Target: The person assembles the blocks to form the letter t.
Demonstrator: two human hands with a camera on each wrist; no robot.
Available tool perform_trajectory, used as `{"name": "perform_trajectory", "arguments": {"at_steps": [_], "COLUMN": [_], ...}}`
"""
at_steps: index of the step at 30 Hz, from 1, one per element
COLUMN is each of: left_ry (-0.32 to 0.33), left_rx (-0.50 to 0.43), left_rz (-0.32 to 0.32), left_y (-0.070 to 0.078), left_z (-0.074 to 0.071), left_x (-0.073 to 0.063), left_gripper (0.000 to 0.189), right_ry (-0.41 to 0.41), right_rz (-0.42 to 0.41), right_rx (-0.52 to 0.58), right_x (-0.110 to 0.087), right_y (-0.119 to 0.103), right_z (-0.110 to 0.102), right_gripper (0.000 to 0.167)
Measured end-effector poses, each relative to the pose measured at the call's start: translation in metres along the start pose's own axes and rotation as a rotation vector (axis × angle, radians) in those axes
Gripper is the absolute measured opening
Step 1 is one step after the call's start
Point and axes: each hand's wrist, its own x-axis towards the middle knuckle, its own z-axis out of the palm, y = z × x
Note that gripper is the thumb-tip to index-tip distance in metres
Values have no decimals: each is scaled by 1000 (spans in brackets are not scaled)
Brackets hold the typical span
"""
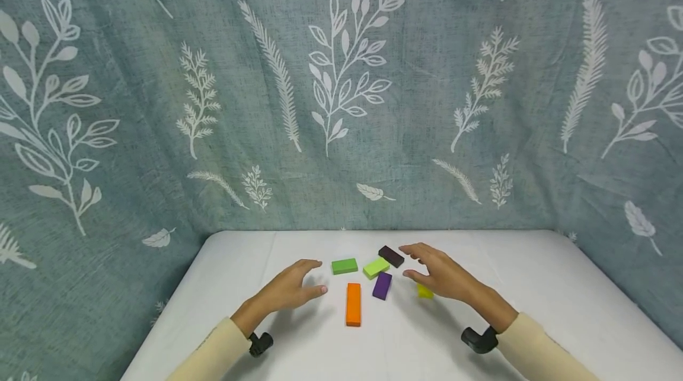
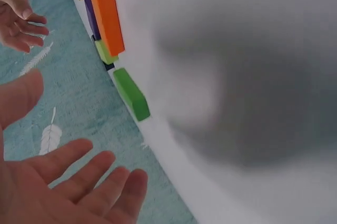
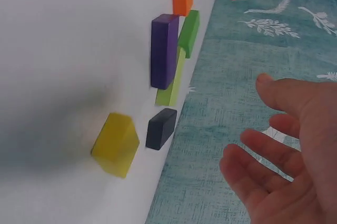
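Observation:
On the white table lie several coloured blocks. My left hand (image 1: 290, 287) hovers left of the green block (image 1: 344, 266) and the longer orange block (image 1: 353, 304), its fingers relaxed and holding nothing. My right hand (image 1: 441, 271) hangs over the yellow block (image 1: 424, 291), partly hiding it in the head view; the right wrist view shows the yellow block (image 3: 116, 145) whole and apart from the fingers. Between the hands are a lime green block (image 1: 376, 268), a purple block (image 1: 382, 285) and a dark block (image 1: 391, 256). The lime block lies close to the dark and purple ones.
The white table (image 1: 299, 357) ends at a back edge just beyond the blocks. A blue-green curtain (image 1: 427, 108) with white leaf prints hangs behind and beside it. Black straps with small devices, one a black wrist device (image 1: 480, 340), sit at both wrists.

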Motion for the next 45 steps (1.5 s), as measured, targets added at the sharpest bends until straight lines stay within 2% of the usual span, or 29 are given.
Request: {"name": "perform_trajectory", "arguments": {"at_steps": [5,9,14,16,21,24,29,32,34,38,41,45], "left_ry": [-62,-124,-225,-259,-307,-308,-262,-225,-196,-133,-115,-136], "left_rx": [-33,-46,21,75,183,217,270,267,230,133,152,201], "left_rz": [-19,-2,25,19,-11,-5,34,38,30,51,119,174], "left_y": [3,13,23,26,30,31,29,27,25,31,43,58], "left_z": [16,26,41,47,51,51,51,52,53,56,61,72], "left_x": [9,16,25,26,24,23,25,25,23,11,-2,-15], "left_gripper": [68,75,94,99,101,97,95,94,93,87,86,83], "right_ry": [-29,-28,-20,-28,-24,-11,-10,-6,-4,-10,4,56], "right_rz": [-4,-5,-7,0,21,31,55,68,79,100,110,123], "right_rx": [11,18,29,40,69,103,161,164,173,192,191,179], "right_x": [-2,-4,-6,-7,-10,-13,-15,-15,-16,-17,-17,-16], "right_y": [-3,-4,-3,-3,-3,-3,-4,-5,-5,-5,-5,-5], "right_z": [8,11,14,15,19,20,20,21,23,27,31,35], "right_gripper": [43,41,39,38,38,37,35,33,32,33,32,27]}}
